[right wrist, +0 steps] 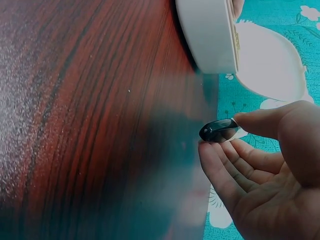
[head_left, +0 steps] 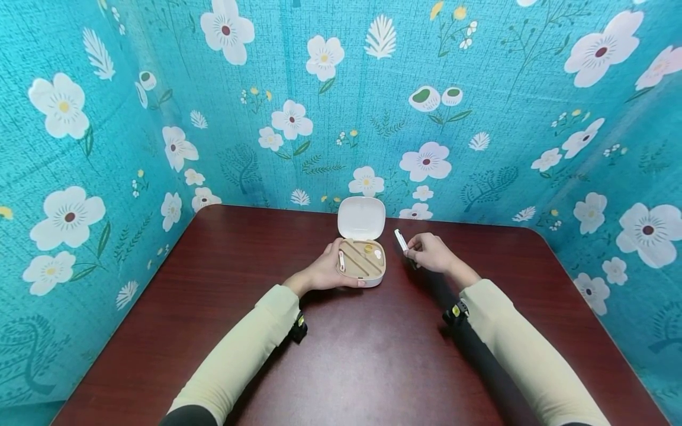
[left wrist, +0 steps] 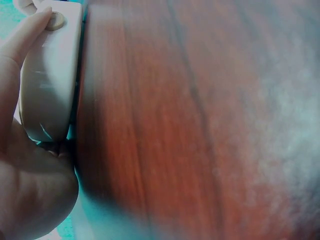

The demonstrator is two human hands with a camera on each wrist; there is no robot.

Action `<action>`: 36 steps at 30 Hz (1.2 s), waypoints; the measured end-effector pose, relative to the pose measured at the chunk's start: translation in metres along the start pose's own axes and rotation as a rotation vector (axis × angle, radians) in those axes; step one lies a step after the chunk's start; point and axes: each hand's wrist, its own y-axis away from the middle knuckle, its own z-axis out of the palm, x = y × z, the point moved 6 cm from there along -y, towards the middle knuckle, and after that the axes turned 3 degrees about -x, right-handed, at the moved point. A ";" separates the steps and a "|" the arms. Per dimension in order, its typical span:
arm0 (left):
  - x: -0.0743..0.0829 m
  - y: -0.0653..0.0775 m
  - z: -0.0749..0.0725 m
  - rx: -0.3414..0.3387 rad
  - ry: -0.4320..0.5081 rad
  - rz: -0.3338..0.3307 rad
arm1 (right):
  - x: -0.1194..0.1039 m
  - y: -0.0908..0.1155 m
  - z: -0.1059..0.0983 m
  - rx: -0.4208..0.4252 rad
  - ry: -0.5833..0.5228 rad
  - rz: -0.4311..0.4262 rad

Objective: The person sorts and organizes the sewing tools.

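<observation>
A small white box (head_left: 375, 280) stands on the table with its lid (head_left: 362, 218) raised at the back. Its beige tray has diagonal dividers and holds a slim white and red piece (head_left: 342, 261), a yellow ring (head_left: 368, 248) and a small white piece (head_left: 378, 254). My left hand (head_left: 326, 269) grips the box at its left side, thumb along the front; in the left wrist view the thumb tip is on a round button (left wrist: 56, 21). To the right of the box, my right hand (head_left: 433, 253) pinches a slim white stick-like thing (head_left: 401, 240), whose near end looks dark and glossy (right wrist: 219, 130).
The dark red wooden table (head_left: 341, 355) runs back to a blue flowered cloth (head_left: 330, 118), which hangs behind it and on both sides. A dark shadow of the right arm falls across the tabletop.
</observation>
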 end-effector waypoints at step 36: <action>-0.001 -0.002 0.001 0.013 -0.014 0.013 | -0.027 0.008 0.012 -0.032 -0.003 -0.069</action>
